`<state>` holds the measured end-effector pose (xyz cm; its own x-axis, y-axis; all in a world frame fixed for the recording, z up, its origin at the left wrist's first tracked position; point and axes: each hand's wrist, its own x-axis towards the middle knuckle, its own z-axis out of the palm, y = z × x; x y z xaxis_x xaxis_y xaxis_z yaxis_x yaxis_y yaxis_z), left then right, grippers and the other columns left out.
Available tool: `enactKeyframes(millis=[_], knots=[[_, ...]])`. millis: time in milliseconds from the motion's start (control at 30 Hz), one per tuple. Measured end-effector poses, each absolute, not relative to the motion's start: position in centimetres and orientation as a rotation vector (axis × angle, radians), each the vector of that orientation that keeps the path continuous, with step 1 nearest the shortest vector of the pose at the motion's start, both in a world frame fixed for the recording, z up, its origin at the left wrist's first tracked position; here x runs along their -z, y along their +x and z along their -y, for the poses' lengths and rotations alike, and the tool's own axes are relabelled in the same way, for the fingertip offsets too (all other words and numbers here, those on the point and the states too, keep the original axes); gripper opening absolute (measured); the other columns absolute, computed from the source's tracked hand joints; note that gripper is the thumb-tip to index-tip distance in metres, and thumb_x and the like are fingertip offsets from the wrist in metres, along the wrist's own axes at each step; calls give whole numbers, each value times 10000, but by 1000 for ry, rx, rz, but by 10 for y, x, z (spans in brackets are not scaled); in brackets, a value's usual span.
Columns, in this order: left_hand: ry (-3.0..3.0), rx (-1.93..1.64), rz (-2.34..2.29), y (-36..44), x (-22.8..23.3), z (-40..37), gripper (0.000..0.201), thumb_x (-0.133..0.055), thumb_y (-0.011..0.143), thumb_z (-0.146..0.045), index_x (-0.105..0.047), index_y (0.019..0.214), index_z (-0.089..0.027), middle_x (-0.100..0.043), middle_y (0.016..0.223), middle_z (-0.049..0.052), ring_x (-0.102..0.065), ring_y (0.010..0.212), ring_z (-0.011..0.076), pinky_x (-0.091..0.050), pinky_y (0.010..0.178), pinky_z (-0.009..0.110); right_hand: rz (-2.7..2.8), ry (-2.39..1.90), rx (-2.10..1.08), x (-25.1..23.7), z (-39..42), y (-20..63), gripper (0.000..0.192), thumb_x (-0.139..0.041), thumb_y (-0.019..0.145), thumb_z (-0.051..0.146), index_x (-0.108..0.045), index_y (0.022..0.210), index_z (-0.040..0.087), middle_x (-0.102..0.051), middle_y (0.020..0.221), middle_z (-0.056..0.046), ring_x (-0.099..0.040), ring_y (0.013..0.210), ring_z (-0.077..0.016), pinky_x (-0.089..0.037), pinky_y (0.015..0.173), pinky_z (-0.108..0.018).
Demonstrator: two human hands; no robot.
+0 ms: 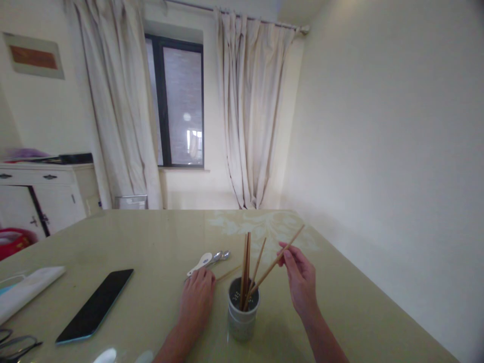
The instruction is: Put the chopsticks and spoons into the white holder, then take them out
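In my right hand (300, 275), a wooden chopstick (270, 268) is pinched between thumb and fingers. It slants down to the left, its lower end inside a grey cylindrical chopstick holder (242, 326). Several other chopsticks (245, 267) stand in that holder, which has small holes in its inner base. My left hand (198, 292) rests on the table left of the holder with fingers curled; what they grip, if anything, is hidden. Just beyond its fingertips lie a white ceramic spoon (204, 260) and two metal spoons (217, 256). Another chopstick (229, 274) lies flat between that hand and the holder.
A dark-screened phone (96, 305) lies on the glossy table (159, 242) to the left. Beyond it are a white slab-like object (32, 290) and dark cables (18, 345). A wall (397, 151) runs along the table's right edge.
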<state>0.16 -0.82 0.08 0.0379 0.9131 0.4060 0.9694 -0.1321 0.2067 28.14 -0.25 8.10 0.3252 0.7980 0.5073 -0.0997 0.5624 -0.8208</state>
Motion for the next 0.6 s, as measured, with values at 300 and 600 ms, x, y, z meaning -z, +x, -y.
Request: enactKeyframes(millis=[300, 600], knots=[[-2373, 1775, 1979, 17, 1, 5, 317, -477, 1014, -476, -703, 1012, -254, -797, 1035, 92, -744, 972, 284, -576, 894, 429, 1351, -885, -906, -58, 3, 246, 646, -595, 935, 782, -689, 692, 190, -592, 594, -13, -537, 549, -161, -443, 542, -283], [-2796, 2041, 1769, 32, -12, 18, 294, -584, 986, -419, -765, 1119, -229, -811, 1152, 120, -750, 1013, 272, -592, 901, 385, 1354, -936, -1093, -27, -5, 219, 572, -716, 847, 768, -651, 789, 203, -631, 731, 1, -577, 698, -196, -481, 652, -300]])
